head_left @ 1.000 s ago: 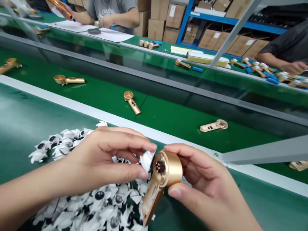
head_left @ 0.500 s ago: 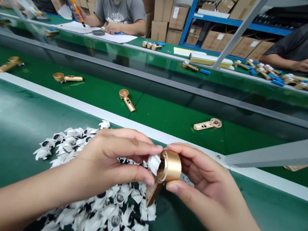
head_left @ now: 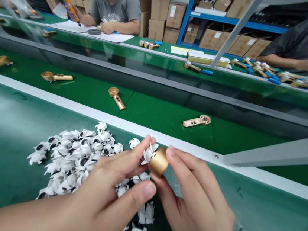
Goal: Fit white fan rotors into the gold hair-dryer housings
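My right hand (head_left: 194,189) grips a gold handheld-fan body by its round head (head_left: 159,162), with fingers on top and thumb beneath. A white fan blade (head_left: 148,153) sits at the left-facing opening of that head. Against the blade rest the fingers of my left hand (head_left: 122,186), curved around its far side, with the thumb lower down near the head. The fan's handle is hidden behind my hands. Below and left of them lies a pile of white fan blades (head_left: 74,154), some showing dark round centres, on the green tabletop (head_left: 7,123).
Beyond a white rail (head_left: 87,111), several gold fan bodies (head_left: 196,121) lie spaced along a green conveyor belt (head_left: 153,119). A slanted grey post (head_left: 278,155) rises at right. Across the line, people sit at a bench with papers (head_left: 69,26), gold fans and blue parts.
The gold fan body has turned so its outer wall faces me. My left hand has shifted from pinching the blade to lying against it. The fans on the belt appear further left.
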Available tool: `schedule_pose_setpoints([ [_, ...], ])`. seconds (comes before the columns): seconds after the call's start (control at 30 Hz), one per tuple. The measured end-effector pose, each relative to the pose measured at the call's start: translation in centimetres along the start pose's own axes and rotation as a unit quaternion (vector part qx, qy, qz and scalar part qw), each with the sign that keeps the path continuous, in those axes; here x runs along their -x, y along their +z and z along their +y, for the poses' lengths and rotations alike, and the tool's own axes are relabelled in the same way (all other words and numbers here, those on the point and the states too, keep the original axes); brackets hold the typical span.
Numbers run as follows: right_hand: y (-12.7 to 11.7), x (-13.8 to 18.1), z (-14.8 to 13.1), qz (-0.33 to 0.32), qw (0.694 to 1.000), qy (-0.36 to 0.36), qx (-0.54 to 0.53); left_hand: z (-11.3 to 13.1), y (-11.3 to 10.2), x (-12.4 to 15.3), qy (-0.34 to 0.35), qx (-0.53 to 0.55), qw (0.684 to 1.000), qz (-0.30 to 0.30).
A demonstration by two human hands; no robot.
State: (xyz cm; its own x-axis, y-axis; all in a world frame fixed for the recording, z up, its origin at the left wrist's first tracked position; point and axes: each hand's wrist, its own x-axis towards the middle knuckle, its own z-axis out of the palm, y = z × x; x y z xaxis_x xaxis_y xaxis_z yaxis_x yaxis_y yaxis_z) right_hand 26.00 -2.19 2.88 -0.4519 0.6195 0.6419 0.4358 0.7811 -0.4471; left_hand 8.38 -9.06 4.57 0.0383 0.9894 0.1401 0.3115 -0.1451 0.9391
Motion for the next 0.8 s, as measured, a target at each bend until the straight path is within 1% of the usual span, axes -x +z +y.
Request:
schedule_pose_setpoints([
  [0.1, 0.1, 0.3, 0.0, -0.041, 0.998, 0.034, -0.045, -1.1, 0.7, 0.6, 0.01, -0.011, 1.0, -0.01],
  [0.2, -0.1, -0.2, 0.5, -0.068, 0.993, 0.053, -0.078, -1.3, 0.2, 0.7, 0.015, -0.033, 0.999, -0.032],
  [0.27, 0.2, -1.6, 1.5, -0.072, 0.992, 0.06, -0.085, -0.7, -1.2, 0.0, 0.007, -0.074, 0.996, -0.045],
  [0.3, 0.6, -2.8, 2.4, -0.069, 0.992, 0.077, -0.078, -0.3, -2.2, -0.7, -0.001, -0.105, 0.993, -0.048],
  [0.37, 2.0, -6.0, 4.6, -0.076, 0.986, 0.141, -0.034, 0.2, -4.4, -2.7, -0.022, -0.189, 0.981, -0.036],
  [0.4, 3.1, -7.9, 6.0, -0.092, 0.979, 0.183, 0.02, 0.1, -5.5, -3.8, -0.029, -0.24, 0.97, -0.037],
  [0.43, 4.3, -9.8, 7.4, -0.148, 0.962, 0.219, 0.071, -0.3, -6.4, -4.9, -0.036, -0.297, 0.954, -0.034],
  [0.47, 5.6, -11.6, 8.7, -0.166, 0.952, 0.241, 0.092, -1.0, -7.1, -6.0, -0.043, -0.348, 0.935, -0.051],
  [0.5, 6.8, -13.2, 9.8, -0.178, 0.944, 0.256, 0.105, -1.9, -7.5, -6.9, -0.038, -0.383, 0.919, -0.087],
  [0.57, 8.6, -15.4, 11.5, -0.209, 0.932, 0.272, 0.12, -4.1, -7.7, -8.0, -0.016, -0.418, 0.888, -0.192],
  [0.6, 8.9, -15.9, 11.9, -0.22, 0.929, 0.271, 0.123, -5.1, -7.6, -8.3, -0.003, -0.421, 0.877, -0.234],
  [0.63, 8.8, -15.8, 12.1, -0.228, 0.928, 0.265, 0.124, -6.1, -7.3, -8.4, 0.007, -0.42, 0.868, -0.263],
  [0.7, 7.1, -14.3, 12.0, -0.235, 0.935, 0.239, 0.12, -7.5, -6.6, -8.5, 0.019, -0.42, 0.863, -0.281],
  [0.77, 4.0, -11.2, 11.5, -0.249, 0.941, 0.202, 0.105, -8.1, -6.0, -8.6, 0.027, -0.423, 0.862, -0.277],
  [0.8, 2.1, -9.3, 11.2, -0.266, 0.942, 0.184, 0.093, -8.2, -5.8, -8.7, 0.031, -0.425, 0.862, -0.276],
])
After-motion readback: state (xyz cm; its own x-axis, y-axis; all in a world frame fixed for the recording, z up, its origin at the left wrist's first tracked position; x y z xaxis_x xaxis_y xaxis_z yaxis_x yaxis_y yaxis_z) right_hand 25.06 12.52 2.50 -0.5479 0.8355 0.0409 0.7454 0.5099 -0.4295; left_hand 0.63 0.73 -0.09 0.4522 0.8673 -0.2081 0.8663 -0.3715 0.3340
